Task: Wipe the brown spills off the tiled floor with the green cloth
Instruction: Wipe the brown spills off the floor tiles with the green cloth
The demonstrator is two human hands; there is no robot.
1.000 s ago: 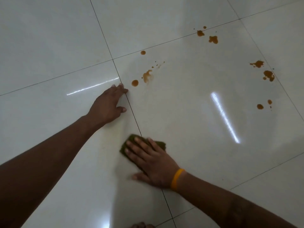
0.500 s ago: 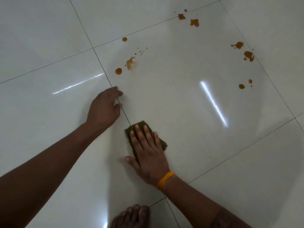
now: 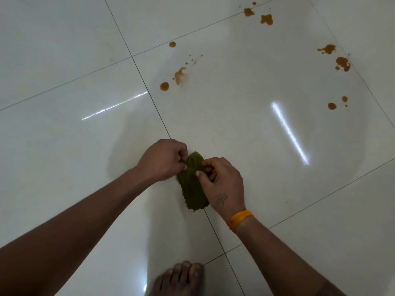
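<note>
Both arms reach down; the left hand (image 3: 163, 160) and right hand (image 3: 222, 181) pinch the green cloth (image 3: 191, 186) (crumpled, on a grout line). Brown spills (image 3: 179, 75) lie well beyond on the tiled floor (image 3: 245, 124).

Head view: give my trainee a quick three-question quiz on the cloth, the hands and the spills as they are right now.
1. True or false: both hands pinch the cloth.
2. Which wrist has the orange band? A) left B) right C) neither
3. Fill in: the spill nearest the cloth lies on the tile beyond it, and is ____ wiped.

Key
1. True: the left hand and right hand each pinch the cloth's far end.
2. B.
3. Not yet; the other spills, top and right, also remain on the floor.
</note>
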